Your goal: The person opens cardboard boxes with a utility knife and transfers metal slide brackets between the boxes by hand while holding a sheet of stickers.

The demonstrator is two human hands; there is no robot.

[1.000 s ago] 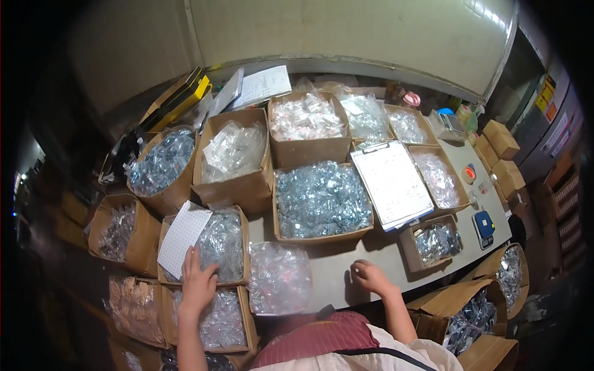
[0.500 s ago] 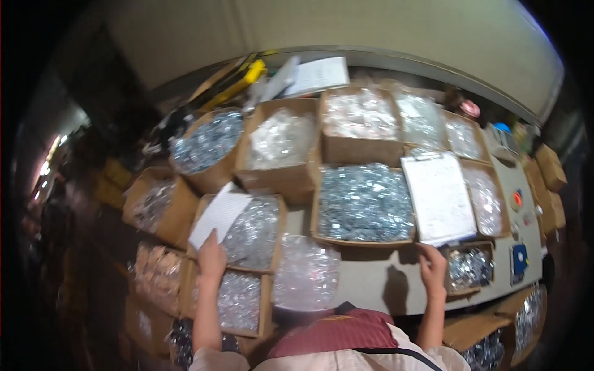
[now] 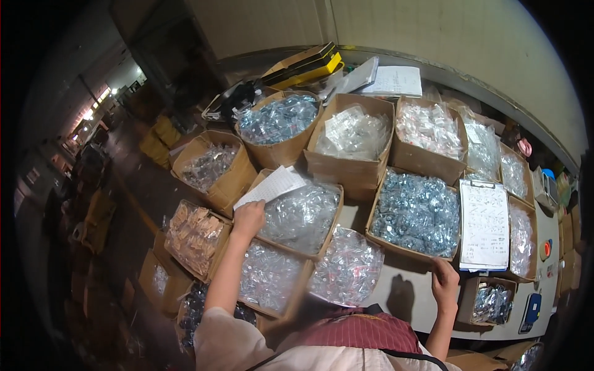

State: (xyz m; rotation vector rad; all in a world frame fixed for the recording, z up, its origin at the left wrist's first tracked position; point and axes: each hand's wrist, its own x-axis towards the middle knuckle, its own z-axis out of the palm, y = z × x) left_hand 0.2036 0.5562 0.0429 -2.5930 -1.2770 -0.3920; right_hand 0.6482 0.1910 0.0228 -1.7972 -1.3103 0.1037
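My left hand (image 3: 249, 217) pinches the lower edge of a white printed paper sheet (image 3: 272, 185), which lies over a cardboard box of clear plastic bags (image 3: 303, 216). At the near right corner of a larger box of bluish clear bags (image 3: 414, 213) is my right hand (image 3: 444, 279). Its fingers are curled closed against or just beside that corner; what they hold, if anything, is hidden. A clipboard with written sheets (image 3: 484, 226) lies right of the bluish bags. Between my arms sits a clear bag of small parts (image 3: 348, 266).
More open boxes of bagged parts stand at the back, including round bluish ones (image 3: 278, 120) and white ones (image 3: 430, 131). At the left is a box of tan pieces (image 3: 195, 238). A small box (image 3: 492, 303) and a blue device (image 3: 531, 312) sit on the right of the table.
The view has swung left, so the boxes and table sit farther right in the picture. My left hand stays at the paper sheet, and my right hand stays near the bluish bags' box corner.
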